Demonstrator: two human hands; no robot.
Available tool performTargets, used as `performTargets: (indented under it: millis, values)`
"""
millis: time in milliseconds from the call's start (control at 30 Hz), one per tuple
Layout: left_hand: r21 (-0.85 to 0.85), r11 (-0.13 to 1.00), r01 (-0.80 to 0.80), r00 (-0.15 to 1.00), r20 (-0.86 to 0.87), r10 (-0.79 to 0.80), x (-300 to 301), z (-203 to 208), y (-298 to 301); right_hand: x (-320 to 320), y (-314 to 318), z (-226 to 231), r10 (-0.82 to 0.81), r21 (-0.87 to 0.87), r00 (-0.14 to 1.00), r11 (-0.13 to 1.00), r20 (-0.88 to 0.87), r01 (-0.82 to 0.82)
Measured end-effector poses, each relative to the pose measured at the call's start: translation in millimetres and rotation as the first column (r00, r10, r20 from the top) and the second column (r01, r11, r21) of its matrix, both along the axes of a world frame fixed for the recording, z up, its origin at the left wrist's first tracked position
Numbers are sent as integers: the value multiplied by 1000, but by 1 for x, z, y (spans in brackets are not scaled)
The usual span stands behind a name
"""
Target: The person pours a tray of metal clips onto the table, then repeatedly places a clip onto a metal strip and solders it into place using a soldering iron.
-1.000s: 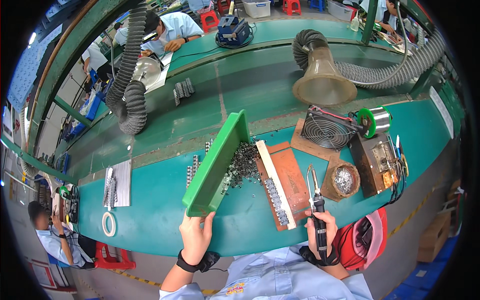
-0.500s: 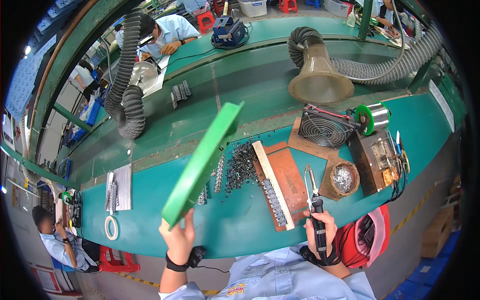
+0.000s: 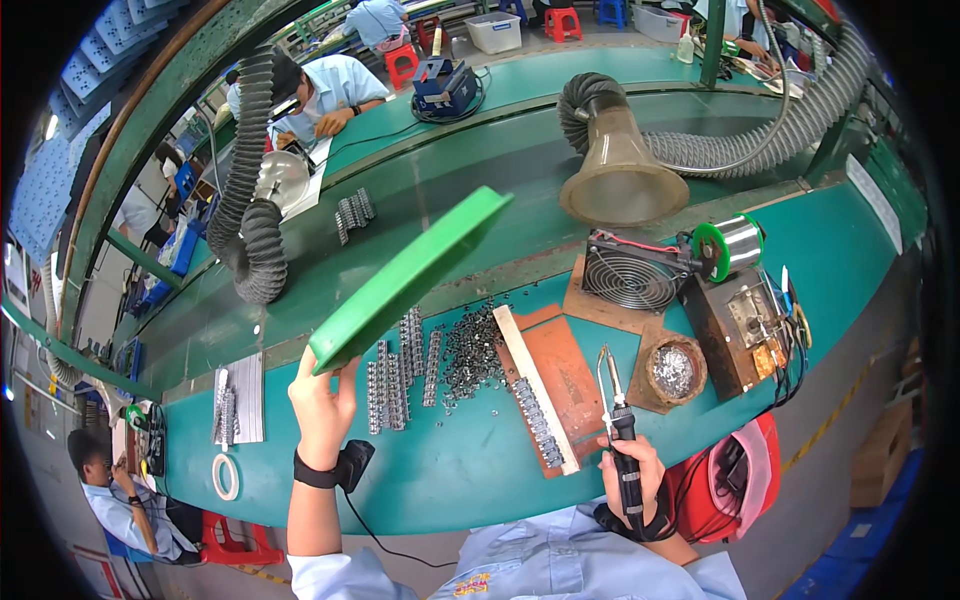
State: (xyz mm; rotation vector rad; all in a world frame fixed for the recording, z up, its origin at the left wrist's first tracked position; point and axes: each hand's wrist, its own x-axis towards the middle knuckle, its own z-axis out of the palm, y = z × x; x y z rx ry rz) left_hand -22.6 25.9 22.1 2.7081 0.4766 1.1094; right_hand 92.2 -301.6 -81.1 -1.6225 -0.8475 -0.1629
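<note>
Remotely, I saw left hand [image 3: 322, 415] gripping tilted green tray [image 3: 412, 277] above tabletop [image 3: 450, 490], right hand [image 3: 645, 468] holding soldering iron [image 3: 624, 425]. Ahead, between hands, loose parts [image 3: 472, 350] seemed unplaced; component row [image 3: 537, 423] already lined wooden strip [image 3: 525, 365].

Bright-grn tray [image 3: 408, 284] in my L grip [image 3: 323, 410], blk-handled iron [image 3: 623, 426] in my R grip [image 3: 640, 470]. Teal counter [image 3: 460, 480] below both; rust-orange board [image 3: 560, 368] btwn them; grn-rimmed silver spool [image 3: 742, 242] beyond my R grip.

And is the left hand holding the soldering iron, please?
No: the right hand holds the soldering iron, the left hand a green tray.
</note>
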Motion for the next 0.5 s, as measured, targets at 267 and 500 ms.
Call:
performTargets:
  millis: [267, 500]
  values:
    - [-539, 840, -56, 992, -123, -13, 62, -7, 48, 6, 1, -8, -37, -17, 999, 999, -1, 37]
    - [-917, 395, 47, 994, 2, -113, 131, -50, 131, 1, 3, -7, -30, -10, 998, 999, 54, 30]
